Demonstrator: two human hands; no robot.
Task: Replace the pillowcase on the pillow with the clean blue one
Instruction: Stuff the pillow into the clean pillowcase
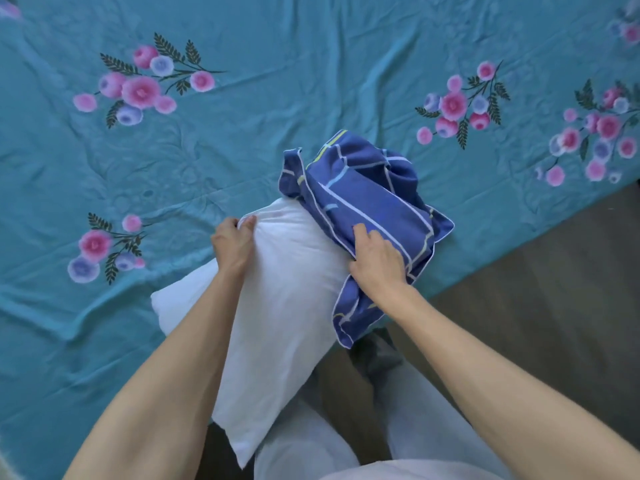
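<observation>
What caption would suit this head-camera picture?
Left hand pinches the white pillow while right hand grips the blue pillowcase.

White pillow (277, 289) lying across the edge of a teal flowered bed (277, 81), its far corner pinched by the left hand (231, 242). Blue striped pillowcase (363, 202) bunched over the pillow's far right end, gripped by the right hand (375, 259). Wooden floor (536, 289) to the right.

No readable text, label, brand, number or sign anywhere in view.
</observation>
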